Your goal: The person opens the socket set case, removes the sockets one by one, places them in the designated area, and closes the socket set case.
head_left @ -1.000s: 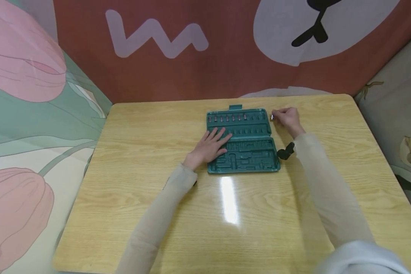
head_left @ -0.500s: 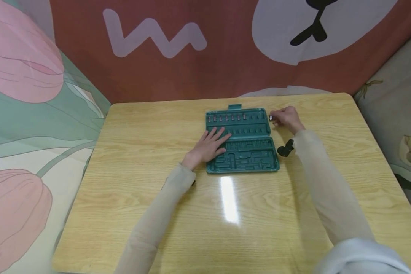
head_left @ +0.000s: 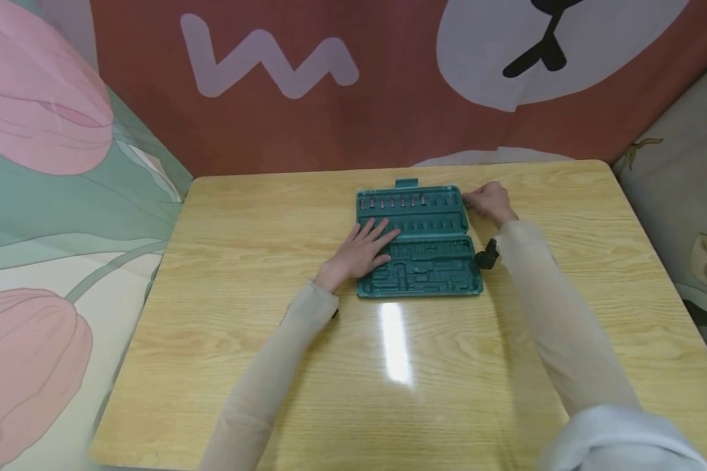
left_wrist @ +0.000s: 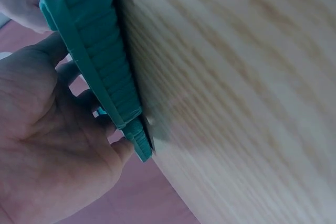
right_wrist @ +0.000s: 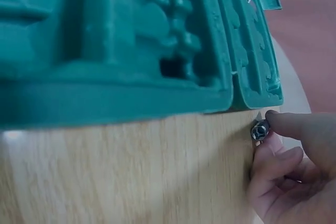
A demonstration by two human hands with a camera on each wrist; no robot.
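Note:
A green tool case [head_left: 430, 268] lies unfolded on the wooden table, its molded slots facing up. Over its left side my left hand [head_left: 359, 254] is spread, fingers straight and resting across the fold; the left wrist view shows that palm beside the case's side wall [left_wrist: 97, 51]. Just past the case's upper right corner, my right hand [head_left: 490, 201] pinches a small metal socket [right_wrist: 260, 130] between thumb and fingers. The socket's hollow end faces the right wrist camera, close to the tabletop. Several small sockets [head_left: 392, 203] stand in the left part of the case's top row.
The case's latch flap [head_left: 406, 183] sticks out at the far edge. A black wrist device [head_left: 486, 255] hangs by the right cuff, near the case's right side. Behind the wooden table [head_left: 235, 275] rises a red printed curtain [head_left: 389, 131].
My right hand has moved slightly left, toward the case's upper right corner, with the socket now mostly hidden in the head view. The left hand stays on the case.

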